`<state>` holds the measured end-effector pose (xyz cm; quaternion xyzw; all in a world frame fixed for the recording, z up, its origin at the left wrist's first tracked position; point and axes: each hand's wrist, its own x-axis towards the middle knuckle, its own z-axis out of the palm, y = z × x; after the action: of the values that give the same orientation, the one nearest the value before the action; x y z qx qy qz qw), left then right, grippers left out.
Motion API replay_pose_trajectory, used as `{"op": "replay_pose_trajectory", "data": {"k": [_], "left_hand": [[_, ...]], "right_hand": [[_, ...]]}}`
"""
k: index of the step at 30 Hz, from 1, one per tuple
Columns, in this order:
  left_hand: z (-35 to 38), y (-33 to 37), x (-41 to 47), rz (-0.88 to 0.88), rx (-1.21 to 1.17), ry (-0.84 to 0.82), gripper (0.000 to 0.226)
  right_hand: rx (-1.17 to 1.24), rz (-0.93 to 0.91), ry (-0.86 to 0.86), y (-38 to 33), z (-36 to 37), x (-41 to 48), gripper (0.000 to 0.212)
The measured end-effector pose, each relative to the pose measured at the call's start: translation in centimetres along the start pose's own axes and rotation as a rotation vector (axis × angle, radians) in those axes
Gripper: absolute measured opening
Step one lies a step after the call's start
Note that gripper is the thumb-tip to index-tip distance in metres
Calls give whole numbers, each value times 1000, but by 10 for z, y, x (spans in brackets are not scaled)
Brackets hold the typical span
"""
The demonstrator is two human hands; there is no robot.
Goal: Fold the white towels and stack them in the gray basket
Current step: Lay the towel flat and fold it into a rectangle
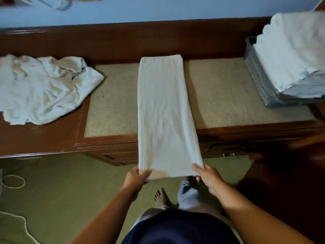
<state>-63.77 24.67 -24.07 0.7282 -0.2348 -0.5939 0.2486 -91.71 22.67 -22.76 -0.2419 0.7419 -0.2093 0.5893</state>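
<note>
Your left hand (136,176) and right hand (209,178) each pinch a near corner of the towel (163,111), thumbs on top, fingers curled under. It's a long, narrow folded strip of soft white cloth with a stitched hem down its left edge, lying across the surface (114,106), glossy wood around a woven beige panel. Far right, the gray basket (258,81), perforated plastic, brims with folded towels (290,50). On the left lies a crumpled white heap (44,88).
</note>
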Motion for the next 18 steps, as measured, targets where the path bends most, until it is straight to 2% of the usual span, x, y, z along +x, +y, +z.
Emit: {"op": "replay_pose_trajectory", "data": {"k": [4,7,12,18], "left_hand": [[1,6,-11,23,-52,0,31],[2,10,-21,125,9,65,36],[6,18,-46,326,-4,206,59],[12,43,-70,368,-212,164,34]], "right_hand": [[18,-37,9,-10,-4,-12,17],[7,-60,-7,-16,-5,-19,14],[65,-112,-19,-21,-1,-38,14],[83,-232,-42,-37,-16,-57,22]]}}
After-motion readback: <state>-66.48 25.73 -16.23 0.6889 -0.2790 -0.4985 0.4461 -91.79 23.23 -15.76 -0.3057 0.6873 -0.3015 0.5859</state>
